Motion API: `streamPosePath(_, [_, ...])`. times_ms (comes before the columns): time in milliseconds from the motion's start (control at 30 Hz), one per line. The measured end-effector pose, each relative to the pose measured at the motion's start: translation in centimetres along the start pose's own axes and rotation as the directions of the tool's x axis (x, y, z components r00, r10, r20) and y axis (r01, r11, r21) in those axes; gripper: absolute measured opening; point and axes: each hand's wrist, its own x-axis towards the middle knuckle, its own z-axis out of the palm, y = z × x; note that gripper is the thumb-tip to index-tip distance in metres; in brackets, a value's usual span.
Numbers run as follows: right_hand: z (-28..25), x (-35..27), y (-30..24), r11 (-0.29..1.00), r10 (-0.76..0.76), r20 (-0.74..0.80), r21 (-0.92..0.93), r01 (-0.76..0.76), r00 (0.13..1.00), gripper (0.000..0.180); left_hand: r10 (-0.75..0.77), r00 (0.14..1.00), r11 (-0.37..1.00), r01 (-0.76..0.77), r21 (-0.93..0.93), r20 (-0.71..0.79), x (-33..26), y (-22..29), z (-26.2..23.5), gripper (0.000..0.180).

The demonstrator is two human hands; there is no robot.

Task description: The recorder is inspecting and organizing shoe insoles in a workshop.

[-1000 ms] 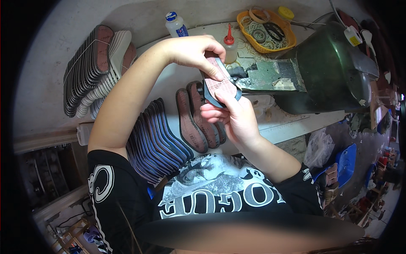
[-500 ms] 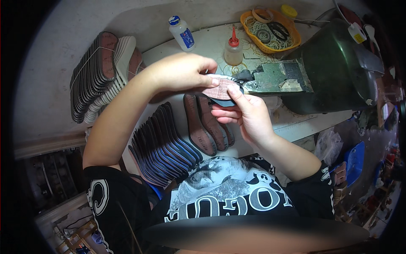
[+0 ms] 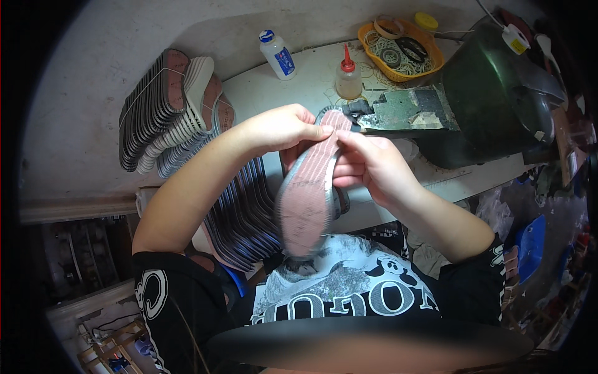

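While fingers (image 3: 316, 131) pinch, pink insole (image 3: 305, 215), tilted, blurred

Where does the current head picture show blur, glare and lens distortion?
Head view: the pink insole is smeared at its wide lower end; head view: a soft sheen lies on the dark green machine; head view: the white table bows along its back edge, corners are black.

Pink insole (image 3: 307, 202), left grip (image 3: 289, 129) and right grip (image 3: 375, 162) pinching it
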Motion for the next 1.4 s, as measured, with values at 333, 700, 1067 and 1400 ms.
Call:
streamPosePath(333, [-3.3, -6.6, -0.1, 0.969, -0.003, 0.076, -0.245, 0.021, 0.997, 0.031, -0.018, 1.000, 0.966, 0.021, -0.259, 0.013, 0.5, -0.5, 0.5, 0.053])
streamPosePath(700, [0.2, -1.6, 2.1, 0.944, -0.290, -0.029, -0.176, 0.281, 0.957, 0.024, 0.165, 0.930, 0.959, -0.228, -0.166, -0.328, 1.9, -2.1, -1.5, 0.044])
streamPosePath(1067, [5.1, -3.8, 5.1, 0.029, -0.532, 0.606, -0.685, 0.728, 0.591, 0.015, 0.446, 0.630, 0.055, -0.729, -0.683, -0.636, -3.1, -6.4, 6.8, 0.035])
streamPosePath(1400, [2.2, -1.2, 7.9, -0.139, -0.433, 0.372, -0.928, 0.347, 0.821, 0.043, 0.266, 0.424, 0.964, -0.119, 0.238, -0.866, -5.0, -15.2, 4.8, 0.070])
